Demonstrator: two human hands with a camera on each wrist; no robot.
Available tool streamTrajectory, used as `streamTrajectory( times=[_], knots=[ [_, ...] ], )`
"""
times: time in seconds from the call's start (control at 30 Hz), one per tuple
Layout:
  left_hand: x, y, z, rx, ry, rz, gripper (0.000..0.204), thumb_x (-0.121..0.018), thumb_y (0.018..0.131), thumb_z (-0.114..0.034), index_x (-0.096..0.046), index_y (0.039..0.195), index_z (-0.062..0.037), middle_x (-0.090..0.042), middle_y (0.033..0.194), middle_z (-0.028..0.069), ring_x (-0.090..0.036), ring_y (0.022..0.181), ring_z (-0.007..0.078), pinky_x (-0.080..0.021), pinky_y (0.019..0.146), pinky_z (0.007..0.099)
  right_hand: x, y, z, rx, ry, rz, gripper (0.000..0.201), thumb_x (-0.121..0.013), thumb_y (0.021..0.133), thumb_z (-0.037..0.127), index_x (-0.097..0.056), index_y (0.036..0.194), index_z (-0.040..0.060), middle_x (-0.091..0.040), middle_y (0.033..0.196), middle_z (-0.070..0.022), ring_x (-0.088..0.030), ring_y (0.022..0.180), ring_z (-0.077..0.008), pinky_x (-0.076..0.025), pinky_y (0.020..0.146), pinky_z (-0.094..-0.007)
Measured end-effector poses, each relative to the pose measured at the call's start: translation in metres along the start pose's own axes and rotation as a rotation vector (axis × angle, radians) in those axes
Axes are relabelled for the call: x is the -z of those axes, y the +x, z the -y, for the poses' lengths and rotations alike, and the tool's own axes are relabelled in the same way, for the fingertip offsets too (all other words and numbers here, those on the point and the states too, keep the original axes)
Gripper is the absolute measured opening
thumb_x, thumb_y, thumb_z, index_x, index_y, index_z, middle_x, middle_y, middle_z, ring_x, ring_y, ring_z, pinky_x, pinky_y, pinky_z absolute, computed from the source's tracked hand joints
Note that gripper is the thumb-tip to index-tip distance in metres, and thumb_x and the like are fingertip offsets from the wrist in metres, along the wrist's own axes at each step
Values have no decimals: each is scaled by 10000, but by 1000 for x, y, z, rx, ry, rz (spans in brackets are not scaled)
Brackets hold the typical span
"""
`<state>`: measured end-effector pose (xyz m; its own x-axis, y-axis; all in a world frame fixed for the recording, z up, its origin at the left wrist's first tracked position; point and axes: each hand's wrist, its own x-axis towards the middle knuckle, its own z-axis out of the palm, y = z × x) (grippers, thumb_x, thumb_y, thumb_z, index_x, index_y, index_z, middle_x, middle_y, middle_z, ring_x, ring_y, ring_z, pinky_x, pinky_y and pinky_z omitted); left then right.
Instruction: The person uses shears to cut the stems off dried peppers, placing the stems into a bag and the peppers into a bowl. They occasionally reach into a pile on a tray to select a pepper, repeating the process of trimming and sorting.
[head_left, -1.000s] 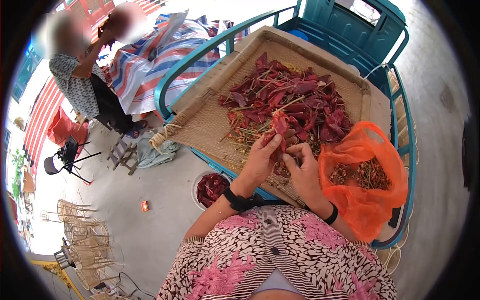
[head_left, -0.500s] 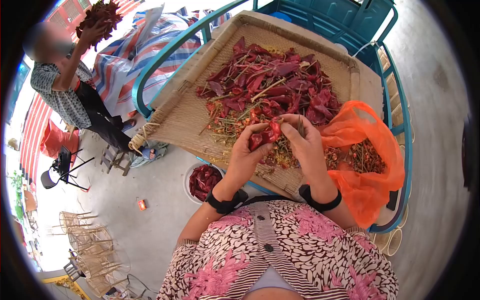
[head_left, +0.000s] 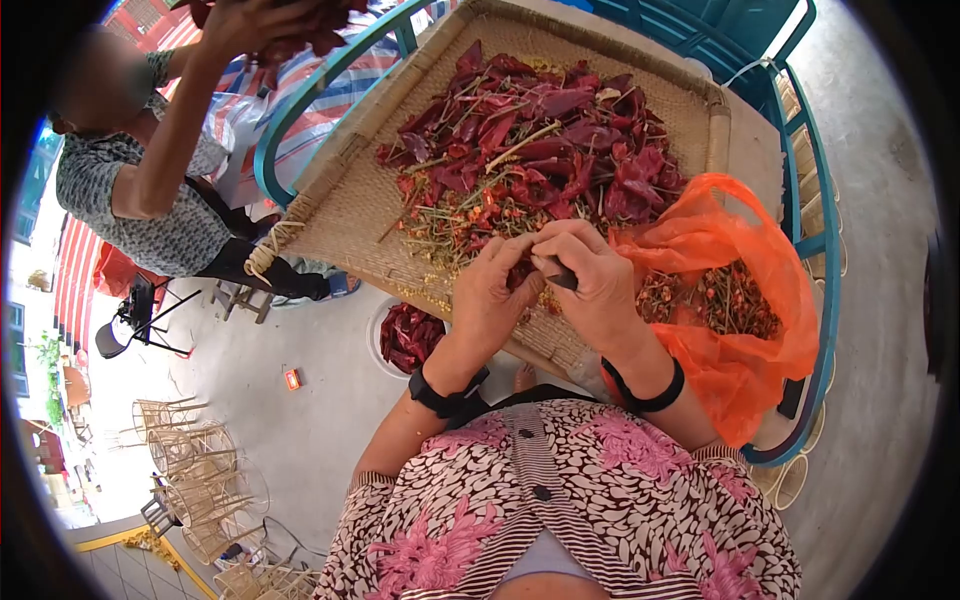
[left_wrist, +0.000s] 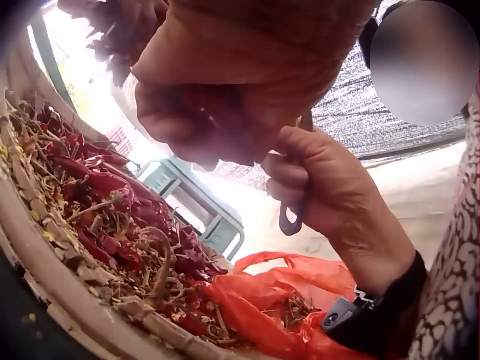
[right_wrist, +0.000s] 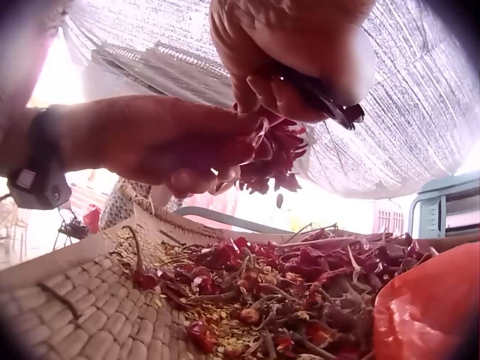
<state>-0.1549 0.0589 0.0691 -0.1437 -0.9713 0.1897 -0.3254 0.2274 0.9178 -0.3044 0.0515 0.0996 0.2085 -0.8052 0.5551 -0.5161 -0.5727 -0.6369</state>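
My left hand [head_left: 487, 298] holds a dark red dried chili pepper [head_left: 520, 273], mostly covered by its fingers. Against it, fingertips meeting, is my right hand [head_left: 595, 290]. That hand grips a small tool [left_wrist: 291, 217] with a dark looped handle; a narrow tip shows above the thumb in the left wrist view. Both hands are over the near edge of a woven tray [head_left: 350, 235]. On the tray lies a heap of red dried peppers [head_left: 560, 105], with stems and yellow seeds spread nearer me.
An orange plastic bag [head_left: 770, 250] with stem scraps sits open at the tray's right. A white bucket [head_left: 374, 340] of red peppers stands on the floor below left. Teal cart rails [head_left: 268, 160] surround the tray. Another person [head_left: 150, 215] at left raises a dark red bunch.
My hands have come closer together, now hiding most of the pepper that showed between them. The other person has leaned nearer the cart, moving the raised bunch rightward.
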Motion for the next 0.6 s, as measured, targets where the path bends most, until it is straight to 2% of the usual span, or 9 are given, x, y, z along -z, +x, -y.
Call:
streamTrajectory(
  times=[0.03, 0.13, 0.23, 0.33, 0.53, 0.6],
  knots=[
    [-1, -2, -3, -75, 48, -58, 343, -711, 811, -75, -627, 1144, -93, -612, 914, 86, -619, 733, 250, -486, 657, 337, 1, -3, 1, -5, 3, 39, 187, -683, 769, -6, -594, 908, 82, -627, 944, -65, -651, 784, -277, -519, 644, -334],
    [-4, -10, 14, 0, -134, 32, 271, -705, 810, -59, -633, 1070, -59, -601, 849, 92, -599, 713, 250, -466, 625, 330, -1, -14, 6, -33, 20, -30, 150, -665, 815, 12, -582, 931, 59, -624, 912, -57, -653, 743, -214, -501, 607, -306],
    [-2, -17, 13, -130, -150, 37, 220, -695, 811, -44, -625, 1020, -36, -582, 798, 104, -573, 685, 256, -449, 607, 329, 0, -24, 11, -306, 310, 30, 82, -626, 888, 38, -566, 945, 36, -588, 808, -21, -606, 694, -127, -463, 568, -263],
    [10, -19, 19, -241, -89, 98, 186, -683, 822, -38, -618, 995, -32, -574, 792, 112, -565, 677, 264, -447, 607, 334, 0, -25, 32, -605, 741, 7, 40, -597, 934, 69, -562, 936, 50, -515, 717, 27, -499, 591, -51, -388, 500, -216],
    [34, -30, 18, -306, -73, 175, 130, -683, 833, -61, -614, 938, -27, -574, 792, 117, -562, 686, 271, -444, 606, 340, -9, -30, 31, -1015, 1215, 19, 36, -602, 943, 124, -589, 953, 93, -498, 687, 48, -369, 434, -23, -280, 397, -187],
    [41, -32, 19, -318, -82, 198, 125, -681, 847, -75, -618, 941, -23, -570, 779, 101, -556, 684, 234, -441, 612, 327, -8, -32, 33, -1080, 1271, 51, 38, -589, 949, 123, -591, 967, 90, -519, 693, 34, -369, 430, -18, -284, 390, -181]
  ],
)
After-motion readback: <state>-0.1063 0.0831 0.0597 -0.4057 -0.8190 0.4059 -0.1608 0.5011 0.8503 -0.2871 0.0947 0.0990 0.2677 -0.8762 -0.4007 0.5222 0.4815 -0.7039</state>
